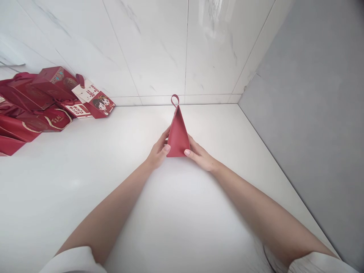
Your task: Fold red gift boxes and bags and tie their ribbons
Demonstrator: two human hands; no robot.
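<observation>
A small red gift box (178, 136), triangular from this side and topped with a ribbon loop (175, 100), stands upright on the white tabletop (170, 212). My left hand (160, 149) grips its left side, thumb at the lower front corner and fingers round the side panel. On the opposite side, my right hand (200, 153) holds it likewise, with the thumb near the lower right corner. The fingers behind the box are partly hidden. Both hands are closed about the box.
Several red gift boxes and bags (36, 102) are heaped at the back left, some with ribbon or rope handles. A marbled tile wall (159, 45) rises behind the table. A grey panel (313, 113) bounds the right side.
</observation>
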